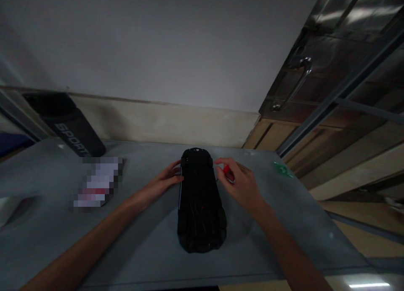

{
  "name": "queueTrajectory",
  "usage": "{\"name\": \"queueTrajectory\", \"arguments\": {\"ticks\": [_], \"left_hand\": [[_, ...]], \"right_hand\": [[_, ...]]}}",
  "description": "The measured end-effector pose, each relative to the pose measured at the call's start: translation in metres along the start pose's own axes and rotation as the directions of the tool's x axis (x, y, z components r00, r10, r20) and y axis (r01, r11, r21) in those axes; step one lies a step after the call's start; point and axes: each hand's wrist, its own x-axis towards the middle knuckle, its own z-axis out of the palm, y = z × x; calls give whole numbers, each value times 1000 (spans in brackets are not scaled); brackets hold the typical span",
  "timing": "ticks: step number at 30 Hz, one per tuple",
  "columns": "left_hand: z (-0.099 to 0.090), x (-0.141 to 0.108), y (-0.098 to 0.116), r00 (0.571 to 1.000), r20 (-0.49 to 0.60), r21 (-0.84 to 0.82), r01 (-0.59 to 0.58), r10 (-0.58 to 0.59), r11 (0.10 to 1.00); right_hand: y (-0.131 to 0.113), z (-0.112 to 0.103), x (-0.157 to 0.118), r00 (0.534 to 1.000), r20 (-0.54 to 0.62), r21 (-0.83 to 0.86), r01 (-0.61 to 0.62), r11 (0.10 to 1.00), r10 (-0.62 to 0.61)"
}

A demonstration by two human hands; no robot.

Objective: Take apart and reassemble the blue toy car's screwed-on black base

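A black toy car point(200, 194) lies upside down on the grey table, its wheels and dark underside facing up. My left hand point(162, 182) grips the car's left edge near the far end, with thumb and fingers against the side. Beside the car's right edge, my right hand point(241, 183) is closed around a small red-handled tool point(226, 169). Most of that tool is hidden by the fingers, and its tip cannot be made out in the dim light.
A black bottle marked SPORT point(71, 129) stands at the back left. Nearer is a blurred-out phone-like object point(98, 183). A green crumpled wrapper point(283, 169) lies near the table's right edge. Behind the grey table point(142, 249) rises a wall; a metal door handle point(296, 82) shows at right.
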Motion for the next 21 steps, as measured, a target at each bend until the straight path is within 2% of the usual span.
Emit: {"name": "queueTrajectory", "arguments": {"ticks": [5, 12, 18, 21], "left_hand": [[-1, 2, -3, 1000, -23, 4, 13, -12, 1000], [-1, 0, -1, 1000, -3, 2, 17, -17, 1000], [-2, -1, -2, 1000, -3, 8, 10, -10, 1000], [-4, 1, -5, 1000, 17, 67, -20, 19, 998]], "right_hand": [[-1, -2, 2, 999, 32, 63, 7, 998, -9], [2, -2, 2, 992, 54, 68, -118, 991, 115], [-1, -5, 1, 996, 64, 55, -62, 997, 58], [0, -4, 2, 994, 71, 86, -91, 992, 85]]}}
